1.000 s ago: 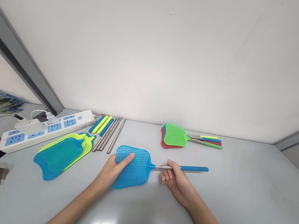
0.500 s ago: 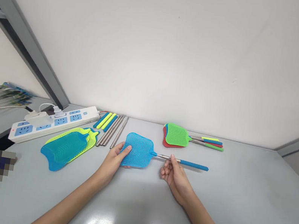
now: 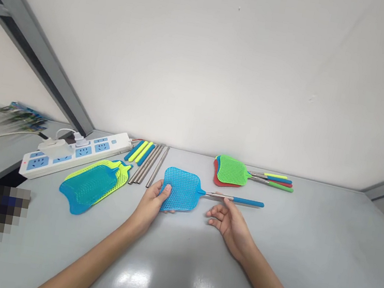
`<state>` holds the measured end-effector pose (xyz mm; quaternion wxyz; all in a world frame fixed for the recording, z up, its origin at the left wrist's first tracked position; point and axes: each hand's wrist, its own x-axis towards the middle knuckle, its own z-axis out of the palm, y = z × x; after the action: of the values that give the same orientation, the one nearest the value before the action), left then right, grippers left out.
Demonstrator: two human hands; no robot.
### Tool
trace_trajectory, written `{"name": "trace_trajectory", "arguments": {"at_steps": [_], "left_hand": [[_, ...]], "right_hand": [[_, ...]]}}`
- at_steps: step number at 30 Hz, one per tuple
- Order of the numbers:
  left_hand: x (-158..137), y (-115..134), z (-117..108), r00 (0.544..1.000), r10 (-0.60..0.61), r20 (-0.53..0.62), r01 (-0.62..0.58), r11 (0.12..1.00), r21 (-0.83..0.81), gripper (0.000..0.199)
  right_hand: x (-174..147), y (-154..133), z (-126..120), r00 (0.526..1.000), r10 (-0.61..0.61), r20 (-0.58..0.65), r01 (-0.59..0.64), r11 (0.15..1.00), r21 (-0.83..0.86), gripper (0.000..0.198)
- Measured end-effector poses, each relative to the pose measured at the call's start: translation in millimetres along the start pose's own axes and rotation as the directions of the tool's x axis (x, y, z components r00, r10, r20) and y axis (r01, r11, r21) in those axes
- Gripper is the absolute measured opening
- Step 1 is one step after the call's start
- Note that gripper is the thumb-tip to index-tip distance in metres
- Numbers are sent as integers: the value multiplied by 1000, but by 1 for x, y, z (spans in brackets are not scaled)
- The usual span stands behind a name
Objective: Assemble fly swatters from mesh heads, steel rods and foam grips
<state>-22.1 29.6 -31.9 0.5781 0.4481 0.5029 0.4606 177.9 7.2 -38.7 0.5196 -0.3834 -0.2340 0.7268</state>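
My left hand [image 3: 153, 201] is closed on the left edge of a blue fly swatter [image 3: 181, 190], thumb on top of its mesh head and fingers underneath. The swatter's metal shaft and blue grip [image 3: 248, 202] point to the right. My right hand [image 3: 232, 222] is just below the shaft, its fingers loosely apart. A fingertip is at the joint between shaft and grip; whether it touches is hard to tell. Behind them lies a stack of finished-looking swatters, a green fly swatter [image 3: 233, 170] on top, with red and blue ones beneath.
On the left lie loose blue and yellow swatter heads [image 3: 87, 185], several metal rods [image 3: 146, 166] and several blue and yellow grips [image 3: 138, 151]. A white power strip [image 3: 114, 143] with plugs and cables stands behind the heads. A wall [image 3: 226, 71] borders the grey table [image 3: 306, 251].
My right hand has loosened from the shaft, its fingers spreading. The blue swatter stays in my left hand, its handle turned slightly. The whole view has shifted a little.
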Motion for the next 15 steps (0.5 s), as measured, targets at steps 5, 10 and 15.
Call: {"name": "trace_trajectory", "arguments": {"at_steps": [5,10,15], "left_hand": [[0,3,-1,999,-30,11,30,999,-18,30],[0,3,-2,999,-33,17,34,999,-40,33],[1,3,-4,998,-46,41,48,998,-43,39]], "right_hand": [[0,-1,-1,999,-37,40,36,999,31,34],[0,-4,-1,999,-16,46,14,999,35,37],[-1,-5,0,999,5,40,-7,999,40,36]]}}
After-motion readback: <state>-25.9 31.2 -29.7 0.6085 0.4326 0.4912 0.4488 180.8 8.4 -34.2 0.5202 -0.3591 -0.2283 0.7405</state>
